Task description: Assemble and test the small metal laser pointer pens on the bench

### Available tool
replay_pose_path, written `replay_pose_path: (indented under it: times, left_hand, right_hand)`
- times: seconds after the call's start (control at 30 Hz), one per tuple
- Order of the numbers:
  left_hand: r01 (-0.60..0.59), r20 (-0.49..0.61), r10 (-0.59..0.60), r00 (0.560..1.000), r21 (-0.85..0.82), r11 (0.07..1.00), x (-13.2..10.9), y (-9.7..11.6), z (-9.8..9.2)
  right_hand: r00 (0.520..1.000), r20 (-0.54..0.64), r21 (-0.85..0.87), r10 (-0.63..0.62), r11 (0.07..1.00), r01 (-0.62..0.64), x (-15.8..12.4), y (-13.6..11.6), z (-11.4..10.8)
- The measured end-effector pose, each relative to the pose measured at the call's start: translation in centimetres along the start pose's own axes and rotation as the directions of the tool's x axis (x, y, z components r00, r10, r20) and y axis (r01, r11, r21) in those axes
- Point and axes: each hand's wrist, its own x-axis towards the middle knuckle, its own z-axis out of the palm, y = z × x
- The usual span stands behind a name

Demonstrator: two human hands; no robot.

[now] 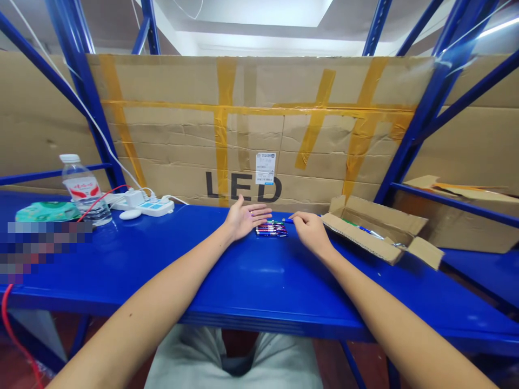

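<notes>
Several shiny pens (271,230) in blue, red and green lie side by side in a small row on the blue table. My left hand (242,219) is open at the left end of the row, palm turned inward and fingers stretched over the far pens. To the right of the row, my right hand (311,231) is closed in a pinch on a blue pen (288,220), whose end points left toward the others. An open cardboard box (365,237) with more pens (365,229) inside sits beyond my right hand.
A water bottle (83,189), a green soft pack (47,211) and a white power strip (152,205) with cables stand at the left. A large cardboard panel marked LED (186,146) closes off the table's back, between blue rack posts (421,119).
</notes>
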Motion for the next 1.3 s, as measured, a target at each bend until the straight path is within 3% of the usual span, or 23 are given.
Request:
replay_pose_path:
  times: [0.5,0.97,1.3]
  left_hand:
    - [0.015,-0.012,-0.014,1.0,0.016,1.0,-0.7,-0.1,0.4]
    - [-0.003,0.019,0.003,1.0,0.025,1.0,-0.7,0.1,0.1]
    - [-0.002,0.029,0.001,1.0,0.028,1.0,-0.7,0.1,0.5]
  right_hand:
    - [0.996,-0.068,0.012,-0.057,0.998,0.058,0.2,0.2,-1.3]
    - [0.992,-0.076,-0.059,-0.099,0.994,0.095,0.3,0.4,-1.5]
    - [0.994,-0.057,-0.009,-0.089,0.996,0.089,0.7,0.9,-1.6]
